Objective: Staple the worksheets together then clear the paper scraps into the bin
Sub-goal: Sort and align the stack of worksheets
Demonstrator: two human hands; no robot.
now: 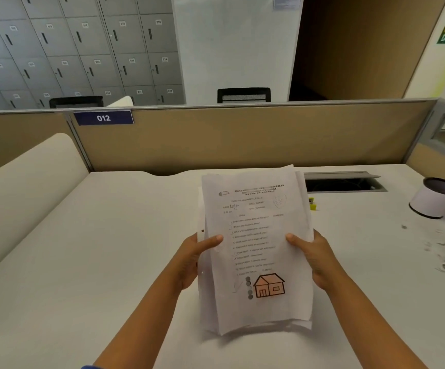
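Yellow object point(313, 204) mostly hidden behind worksheets point(256, 249); worksheet print blurred, unreadable.

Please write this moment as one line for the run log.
phase: squaring sheets | left hand: grips worksheets | right hand: grips worksheets | paper scraps: on desk | bin: upright

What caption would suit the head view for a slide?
Both hands, left hand and right hand, hold a white printed worksheet stack above the white desk.

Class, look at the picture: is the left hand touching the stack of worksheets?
Touching. The head view shows the left hand gripping the worksheets' left edge, its thumb lying across the top sheet.
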